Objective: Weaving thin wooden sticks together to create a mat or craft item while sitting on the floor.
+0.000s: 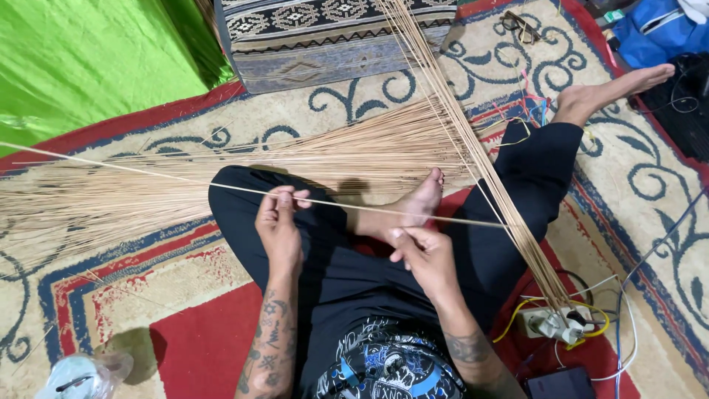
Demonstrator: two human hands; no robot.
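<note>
Straw-coloured stick (221,185) being pinched across the lap by left hand (278,225) and right hand (427,255), fingers closing on it. Seemingly early: big loose pile (244,166) lying ahead, smaller bundle (480,162) leaning rightward.

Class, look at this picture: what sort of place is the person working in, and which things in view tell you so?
Probably a room in a home, with work done on the floor. A patterned rug covers the floor, a patterned cushion lies ahead, and a power strip with cables sits nearby. Both hands hold a thin stick from the spread pile.
</note>
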